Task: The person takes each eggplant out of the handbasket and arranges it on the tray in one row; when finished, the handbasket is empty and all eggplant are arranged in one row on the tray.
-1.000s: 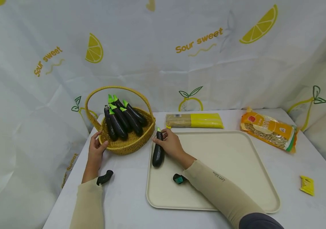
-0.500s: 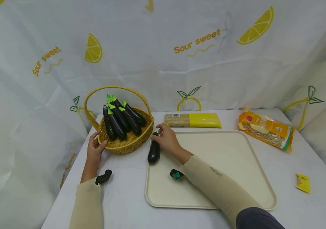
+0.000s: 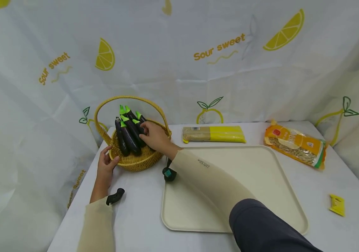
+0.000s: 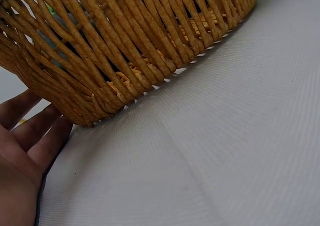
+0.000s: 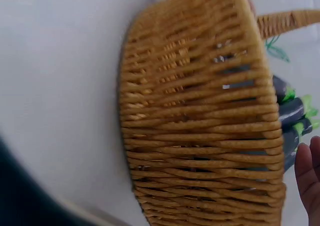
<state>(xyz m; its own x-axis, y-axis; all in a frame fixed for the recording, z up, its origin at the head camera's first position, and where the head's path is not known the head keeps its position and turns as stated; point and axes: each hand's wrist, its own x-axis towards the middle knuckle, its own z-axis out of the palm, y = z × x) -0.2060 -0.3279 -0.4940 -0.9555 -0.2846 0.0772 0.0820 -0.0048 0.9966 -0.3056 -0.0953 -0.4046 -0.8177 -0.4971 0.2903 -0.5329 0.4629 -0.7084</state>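
Note:
A yellow wicker basket (image 3: pixel 136 165) with a tall handle stands at the back left, holding several dark eggplants (image 3: pixel 130 141) with green caps. My left hand (image 3: pixel 104 171) rests against the basket's left side; in the left wrist view its extended fingers (image 4: pixel 49 141) touch the lower wicker. Over the basket's right half reaches my right hand (image 3: pixel 158 138), its thumb and fingers beside an eggplant there. Straight fingers (image 5: pixel 303 167) show near the eggplants (image 5: pixel 290 111) in the right wrist view, with no clear grip. The tray's upper left is partly hidden by my right wrist camera and sleeve.
A beige tray (image 3: pixel 198 213) lies right of the basket. Behind it is a long yellow-and-tan packet (image 3: pixel 214 134). An orange bag (image 3: pixel 296 144) lies at the back right, and a small yellow sachet (image 3: pixel 337 205) near the right side. A printed cloth (image 3: pixel 173 49) hangs behind.
My right hand has left the eggplant it handled at the tray's left edge and moved left and away from me over the basket. My left hand stays at the basket.

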